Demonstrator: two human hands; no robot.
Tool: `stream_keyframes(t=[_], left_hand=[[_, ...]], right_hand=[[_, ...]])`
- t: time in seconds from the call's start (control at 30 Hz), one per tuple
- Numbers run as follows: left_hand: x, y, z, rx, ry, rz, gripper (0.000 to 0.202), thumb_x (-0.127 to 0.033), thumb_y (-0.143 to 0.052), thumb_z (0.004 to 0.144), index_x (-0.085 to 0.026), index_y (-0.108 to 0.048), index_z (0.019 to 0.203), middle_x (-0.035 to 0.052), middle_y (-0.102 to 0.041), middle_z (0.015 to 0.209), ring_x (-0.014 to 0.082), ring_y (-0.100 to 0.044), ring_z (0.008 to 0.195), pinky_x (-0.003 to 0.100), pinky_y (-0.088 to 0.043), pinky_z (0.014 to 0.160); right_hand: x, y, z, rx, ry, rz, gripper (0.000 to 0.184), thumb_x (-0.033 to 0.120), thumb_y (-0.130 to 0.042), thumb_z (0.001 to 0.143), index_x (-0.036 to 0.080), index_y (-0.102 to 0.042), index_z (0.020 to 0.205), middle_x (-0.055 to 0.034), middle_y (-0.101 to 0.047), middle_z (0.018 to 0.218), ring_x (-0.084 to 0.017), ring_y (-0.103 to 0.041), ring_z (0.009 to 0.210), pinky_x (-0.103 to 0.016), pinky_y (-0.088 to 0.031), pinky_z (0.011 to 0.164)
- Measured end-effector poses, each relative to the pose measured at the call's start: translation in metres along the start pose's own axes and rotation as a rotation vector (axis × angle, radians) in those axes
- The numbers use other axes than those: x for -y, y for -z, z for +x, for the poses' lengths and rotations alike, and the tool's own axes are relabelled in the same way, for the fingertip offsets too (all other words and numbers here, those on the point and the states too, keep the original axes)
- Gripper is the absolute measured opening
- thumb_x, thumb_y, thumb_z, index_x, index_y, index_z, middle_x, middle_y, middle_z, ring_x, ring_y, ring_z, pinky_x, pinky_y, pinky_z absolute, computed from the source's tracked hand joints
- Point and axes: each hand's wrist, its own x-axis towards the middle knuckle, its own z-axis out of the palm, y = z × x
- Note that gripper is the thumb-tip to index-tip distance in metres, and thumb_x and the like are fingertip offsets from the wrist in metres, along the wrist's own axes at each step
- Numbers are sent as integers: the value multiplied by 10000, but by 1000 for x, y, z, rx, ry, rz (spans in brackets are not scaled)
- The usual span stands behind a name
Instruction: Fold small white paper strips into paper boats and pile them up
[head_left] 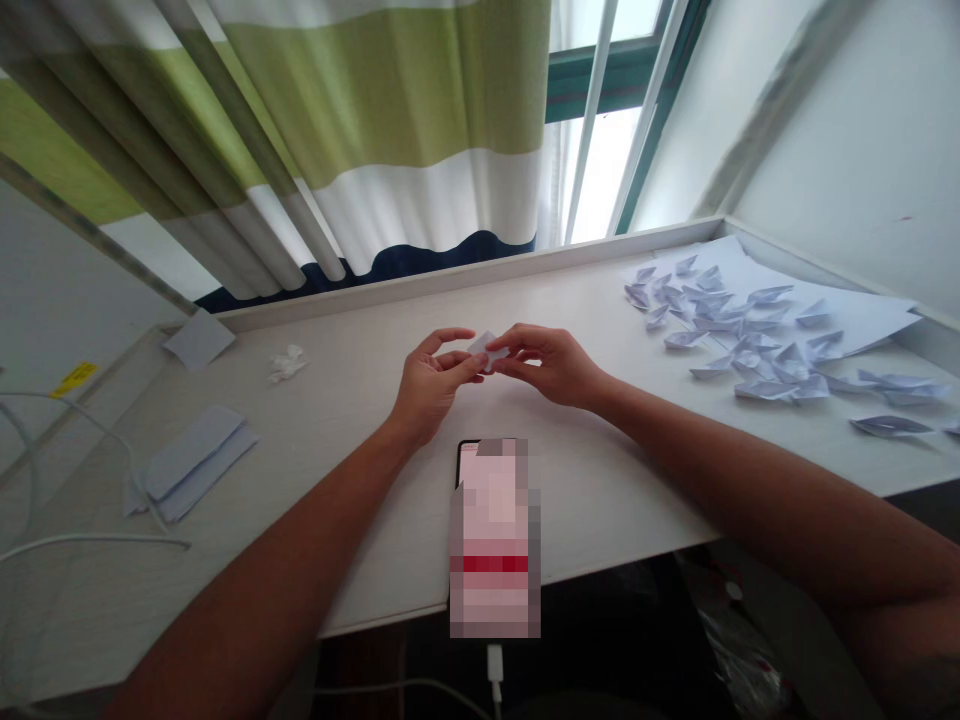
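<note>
Between my two hands, above the middle of the white table, is a small folded piece of white paper (486, 347). My left hand (436, 378) pinches its left side with thumb and fingers, the index finger arched above. From the right, my right hand (551, 362) grips the paper's other edge between thumb and fingertips. The fingers partly cover the paper, so its exact shape is hard to make out. Many small folded paper boats (750, 335) lie in a loose group to the right of my right hand.
Flat white sheets (862, 295) lie under and behind the boats. A phone (491, 540) on a charging cable (495, 665) is at the table's front edge. On the left are a paper stack (196, 462), a crumpled paper (287, 364), a square sheet (199, 340) and white cables (97, 541).
</note>
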Motion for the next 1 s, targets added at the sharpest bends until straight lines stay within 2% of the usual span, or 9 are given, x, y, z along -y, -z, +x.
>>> stream_keyframes(t=[0.2,0.33,0.53,0.67,0.87,1.0], left_hand=[[-1,3,0,44,-73,41,430,-353,-1002,701,-189,-808,1048,14,-805,782,166,-744,763,354,-620,826],[-1,4,0,63,-125,72,387,-331,-1020,674,-192,-824,977,17,-809,810,155,-749,780,330,-623,826],[-2,6,0,40,-142,142,432,-401,-1048,626,-184,-848,943,64,-842,878,209,-799,854,383,-661,879],[0,6,2,6,-169,140,421,-420,-1059,605,-190,-856,893,60,-845,862,208,-803,840,397,-667,906],[2,6,0,5,-187,193,389,-446,-1034,656,-186,-852,880,68,-846,871,207,-801,836,388,-669,874],[2,6,0,23,-195,199,385,-433,-1024,678,-183,-848,912,82,-858,933,225,-817,887,410,-677,908]], right_hand=[[-3,3,1,-32,-21,56,318,503,-878,891,231,-858,1054,-79,-834,1076,-241,-788,989,-442,-673,904],[-3,3,2,-58,-66,110,315,493,-904,865,241,-876,1051,-78,-847,1079,-253,-790,1043,-444,-671,933],[-2,3,2,-55,-112,147,374,512,-907,856,232,-875,1102,-85,-848,1114,-247,-787,1050,-439,-670,942],[-1,2,1,-25,-111,152,373,486,-908,862,233,-870,1134,-93,-843,1169,-256,-787,1084,-427,-673,927],[0,3,3,-33,-113,169,300,464,-914,857,231,-885,1044,-75,-859,1091,-244,-792,1057,-431,-648,973],[2,3,4,-34,-154,277,288,456,-933,836,228,-882,1007,-71,-855,1056,-220,-790,994,-428,-648,959]])
